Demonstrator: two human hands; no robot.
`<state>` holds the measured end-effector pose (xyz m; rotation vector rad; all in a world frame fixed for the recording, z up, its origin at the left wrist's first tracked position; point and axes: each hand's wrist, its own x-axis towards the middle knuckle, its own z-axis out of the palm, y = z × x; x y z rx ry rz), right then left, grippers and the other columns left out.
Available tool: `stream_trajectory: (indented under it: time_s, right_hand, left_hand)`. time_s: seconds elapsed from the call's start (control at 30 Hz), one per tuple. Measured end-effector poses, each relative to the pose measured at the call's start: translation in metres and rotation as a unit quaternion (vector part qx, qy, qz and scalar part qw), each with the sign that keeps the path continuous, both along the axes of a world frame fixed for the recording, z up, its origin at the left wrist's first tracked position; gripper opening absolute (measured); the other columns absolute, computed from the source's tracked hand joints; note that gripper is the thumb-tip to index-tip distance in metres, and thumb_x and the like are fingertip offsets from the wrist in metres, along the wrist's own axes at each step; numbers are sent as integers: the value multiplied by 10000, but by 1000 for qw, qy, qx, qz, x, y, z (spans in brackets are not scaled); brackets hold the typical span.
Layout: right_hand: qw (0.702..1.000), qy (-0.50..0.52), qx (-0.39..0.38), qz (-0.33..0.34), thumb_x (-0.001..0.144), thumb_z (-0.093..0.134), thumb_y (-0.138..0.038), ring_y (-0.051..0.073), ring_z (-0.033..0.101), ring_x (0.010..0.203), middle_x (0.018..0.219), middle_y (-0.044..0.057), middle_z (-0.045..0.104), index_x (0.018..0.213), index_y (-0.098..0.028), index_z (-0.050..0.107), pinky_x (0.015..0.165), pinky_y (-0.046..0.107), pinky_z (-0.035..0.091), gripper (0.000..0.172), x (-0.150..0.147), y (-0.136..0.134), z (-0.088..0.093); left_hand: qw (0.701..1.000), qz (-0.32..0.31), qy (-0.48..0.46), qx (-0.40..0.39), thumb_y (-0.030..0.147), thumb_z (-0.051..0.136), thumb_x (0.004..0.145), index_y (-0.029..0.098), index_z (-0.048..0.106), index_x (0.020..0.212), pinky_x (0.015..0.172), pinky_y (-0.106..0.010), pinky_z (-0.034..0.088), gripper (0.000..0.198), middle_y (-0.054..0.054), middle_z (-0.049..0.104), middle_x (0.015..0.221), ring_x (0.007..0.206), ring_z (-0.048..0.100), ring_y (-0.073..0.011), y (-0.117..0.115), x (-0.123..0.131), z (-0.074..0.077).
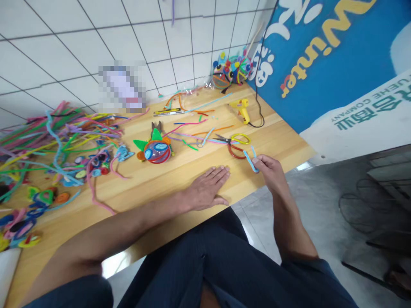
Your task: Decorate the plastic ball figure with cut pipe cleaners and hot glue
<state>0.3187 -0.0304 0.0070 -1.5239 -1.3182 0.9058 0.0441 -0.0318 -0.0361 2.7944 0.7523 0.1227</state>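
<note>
My left hand [209,188] lies flat on the wooden table [154,184], palm down, with nothing in it. Over the table's right front part, my right hand [270,171] pinches a light blue pipe cleaner [250,162] bent into a narrow V. Just beyond it rest scissors [231,140] with one yellow and one red handle loop, blades pointing left. Left of them sits a clear ball decorated as a creature [158,149], with green ears and blue ringed eyes. Pliers [157,127] lie behind this ball, partly hidden.
A yellow glue gun [243,111] with a black cord stands near the right edge. Loose pipe cleaners [73,132] heap up at the left, with finished-looking colourful pieces [19,226] in front. Decorated balls [231,72] sit in the back corner. A utility knife [167,112] lies by the tiled wall.
</note>
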Motion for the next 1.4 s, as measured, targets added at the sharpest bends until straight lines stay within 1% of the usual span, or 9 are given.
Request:
stream_trajectory:
  time_s: [0.17,0.33,0.47,0.6,0.73,0.93,1.07,1.17,1.4]
  right_hand:
    - [988,-149,36,-26,903,655,-560,154,517,614,616,-21,583,752,-208,725,590,279,376,390,18,30,-13]
    - [954,-288,85,-8,1002,571,-483,242,683,854,899,68,783,913,-212,805,788,356,516,369,18,71,-21]
    - [923,-348,166,13,1042,537,-413,293,687,1067,1067,122,801,1098,-213,807,1004,465,533,340,12,77,-25]
    - [903,-366,205,94,1006,630,-366,308,689,1130,1194,115,788,1221,-236,779,1028,502,535,292,6,55,-35]
    - [893,-388,204,96,991,649,-308,315,684,1175,1258,102,772,1242,-262,777,1033,518,533,285,-1,41,-46]
    - [883,-411,212,83,1008,618,-288,318,695,1142,1220,122,784,1183,-222,799,1038,522,548,260,0,77,-45]
    - [881,-409,229,61,1040,571,-343,325,688,1197,1271,138,766,1258,-232,766,1076,543,549,313,7,97,-34]
    - [886,-395,232,78,1079,493,-379,313,653,1316,1391,132,725,1401,-248,684,1149,553,518,396,4,84,-31]
    - [853,-447,149,226,1035,564,-564,386,359,1613,1716,251,376,1636,-85,406,1265,624,402,784,-40,-3,-51]
  left_hand:
    - [1000,9,-2,-2,805,429,987,76,197,1702,1374,-443,127,1047,-221,190,1782,1685,148,-323,-13,-16,3]
    - [998,58,-24,13,744,531,988,107,226,1709,1373,-524,100,1010,-208,131,1798,1688,110,-365,22,40,14]
    - [996,83,7,-20,750,483,1004,54,269,1692,1373,-521,125,1002,-213,186,1784,1681,168,-352,40,66,16]
    - [997,75,-5,-5,785,432,1001,39,259,1691,1373,-508,114,1031,-232,192,1777,1682,162,-349,24,43,8]
    - [999,52,2,-6,808,396,995,25,265,1682,1369,-510,109,1049,-240,207,1772,1678,169,-365,5,20,5]
    - [1000,-25,-18,3,783,378,1018,51,304,1668,1372,-453,116,981,-220,267,1761,1678,196,-314,-3,11,1]
    - [999,-21,-33,-5,736,376,1048,98,377,1645,1366,-438,176,873,-188,371,1729,1656,279,-292,0,2,-2]
    - [998,-3,-57,4,703,389,1061,123,417,1622,1366,-455,200,807,-179,403,1718,1653,291,-291,-1,-10,0]
    - [988,122,-90,-7,683,383,1067,54,309,1653,1345,-534,275,863,-263,332,1729,1643,299,-354,-1,-25,6]
